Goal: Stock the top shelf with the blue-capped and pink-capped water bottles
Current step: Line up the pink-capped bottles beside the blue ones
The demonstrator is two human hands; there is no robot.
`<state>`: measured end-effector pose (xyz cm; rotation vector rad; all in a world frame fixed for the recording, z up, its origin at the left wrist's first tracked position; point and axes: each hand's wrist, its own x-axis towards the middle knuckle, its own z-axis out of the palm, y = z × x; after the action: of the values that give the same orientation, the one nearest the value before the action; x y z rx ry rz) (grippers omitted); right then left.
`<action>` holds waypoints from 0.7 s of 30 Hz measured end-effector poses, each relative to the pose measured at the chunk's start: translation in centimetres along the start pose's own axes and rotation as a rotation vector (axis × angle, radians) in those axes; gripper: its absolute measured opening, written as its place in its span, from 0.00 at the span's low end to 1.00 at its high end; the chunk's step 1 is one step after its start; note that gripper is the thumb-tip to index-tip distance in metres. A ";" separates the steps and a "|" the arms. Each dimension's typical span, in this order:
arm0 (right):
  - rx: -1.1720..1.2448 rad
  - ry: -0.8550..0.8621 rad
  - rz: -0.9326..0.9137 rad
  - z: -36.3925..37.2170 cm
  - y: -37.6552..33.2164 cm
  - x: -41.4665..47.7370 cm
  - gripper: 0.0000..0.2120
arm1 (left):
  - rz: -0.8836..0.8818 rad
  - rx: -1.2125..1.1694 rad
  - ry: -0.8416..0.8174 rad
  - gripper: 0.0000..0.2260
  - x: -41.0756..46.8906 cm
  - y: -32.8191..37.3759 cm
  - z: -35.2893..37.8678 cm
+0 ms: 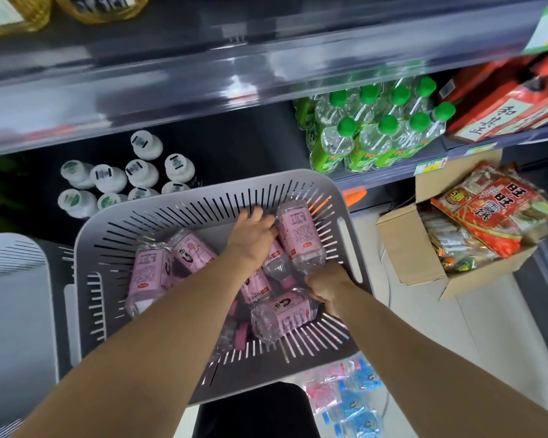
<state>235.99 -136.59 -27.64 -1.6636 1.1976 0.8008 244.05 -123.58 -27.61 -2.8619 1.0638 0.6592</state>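
A grey slotted basket [345, 222] below me holds several pink-labelled water bottles lying on their sides. My left hand [252, 235] reaches deep into the basket, fingers spread over a pink bottle [276, 257] beneath it. My right hand [326, 287] grips the cap end of another pink bottle [298, 235] that leans against the basket's right wall. More pink bottles lie at the left [152, 273] and the front [282, 314]. On the floor by my feet lie blue-labelled and pink-labelled bottles [351, 396] in plastic wrap.
The shelf edge [203, 83] runs above the basket. White-capped bottles [121, 178] stand on the lower shelf at left, green-capped bottles [383, 128] at right. A cardboard box of snack bags [408, 248] sits on the floor right. Another grey basket [13, 295] is at left.
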 end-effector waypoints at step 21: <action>-0.122 0.114 -0.148 -1.5 -2.2 -5.8 0.20 | 0.091 0.180 -0.101 0.19 -2.6 0.3 -2.9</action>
<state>236.27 -135.60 -21.37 -1.8963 1.1056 0.7063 243.23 -122.70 -23.89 -2.6137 1.1786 0.6679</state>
